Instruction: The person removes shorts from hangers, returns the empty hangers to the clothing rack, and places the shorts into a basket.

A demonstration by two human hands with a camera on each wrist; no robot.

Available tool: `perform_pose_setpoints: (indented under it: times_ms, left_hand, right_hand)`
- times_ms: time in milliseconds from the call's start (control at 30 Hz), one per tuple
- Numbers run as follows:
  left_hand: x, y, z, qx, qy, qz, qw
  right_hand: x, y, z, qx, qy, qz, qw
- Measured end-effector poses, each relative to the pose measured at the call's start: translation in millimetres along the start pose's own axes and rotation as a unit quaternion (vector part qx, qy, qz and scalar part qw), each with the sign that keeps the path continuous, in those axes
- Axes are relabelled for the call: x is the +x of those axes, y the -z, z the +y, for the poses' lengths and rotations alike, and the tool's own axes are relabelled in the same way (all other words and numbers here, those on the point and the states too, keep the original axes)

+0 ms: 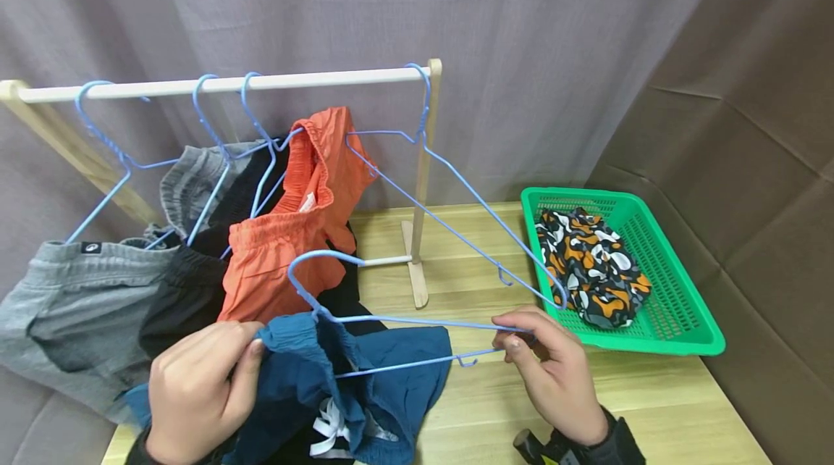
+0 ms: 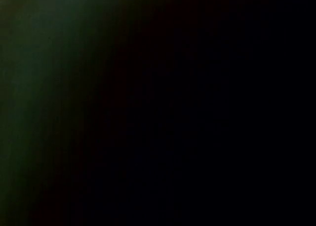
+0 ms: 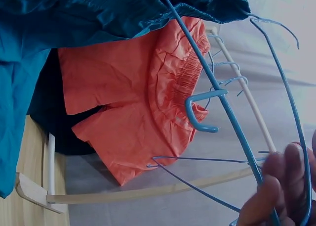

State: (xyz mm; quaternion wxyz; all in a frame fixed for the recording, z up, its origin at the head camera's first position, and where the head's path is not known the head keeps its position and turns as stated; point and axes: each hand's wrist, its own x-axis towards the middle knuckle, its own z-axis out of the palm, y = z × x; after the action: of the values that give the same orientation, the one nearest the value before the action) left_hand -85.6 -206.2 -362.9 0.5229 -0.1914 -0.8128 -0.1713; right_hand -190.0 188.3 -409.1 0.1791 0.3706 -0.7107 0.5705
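A pair of teal-blue shorts [image 1: 404,356] with a white drawstring hangs in front of the rack, partly on a blue wire hanger [image 1: 417,321]. My left hand [image 1: 198,385] grips the shorts' waistband at the left. With thumb and fingers my right hand [image 1: 547,371] pinches the hanger's right end; in the right wrist view that hand [image 3: 281,186] shows at the lower right. The hanger's left part runs inside the waistband, and its hook stands up free of the rail. The left wrist view is almost wholly dark.
Orange shorts [image 1: 280,233], grey shorts [image 1: 98,298] and black clothing hang on the wooden rack's rail [image 1: 326,78]. A bare blue hanger [image 1: 469,193] hangs at the rail's right end. A green basket [image 1: 684,306] at the right holds a patterned garment [image 1: 593,269].
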Motion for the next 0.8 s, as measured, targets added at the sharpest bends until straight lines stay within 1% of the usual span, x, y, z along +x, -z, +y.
perform_pose_setpoints:
  times_ms: [67,200,300,433,567,800]
  left_hand:
    - [-1.4,-0.7,0.2,0.0,0.0,-0.009,1.0]
    - [-1.7,-1.0,1.8,0.001,0.001,-0.018,0.9998]
    - [0.0,-0.2,4.1,0.004,0.0,-0.025,0.9997]
    - [1.5,1.9,7.9,0.008,0.005,-0.039,0.9992]
    - [1.4,3.4,9.1,0.008,0.009,-0.047,0.9988]
    - [-0.1,6.0,8.5,0.006,0.008,-0.053,0.9985]
  right_hand:
    - [1.2,0.2,-0.6,-0.025,-0.003,-0.001,0.9997]
    - [3.1,-0.3,1.3,-0.051,0.008,0.006,0.9986]
    - [3.3,-1.1,4.1,-0.046,0.025,0.023,0.9984]
    - [2.6,-0.2,6.2,-0.034,0.034,0.039,0.9981]
    - [2.9,2.8,6.6,-0.026,0.047,0.048,0.9974]
    - [3.6,8.0,5.0,0.004,0.051,0.057,0.9971]
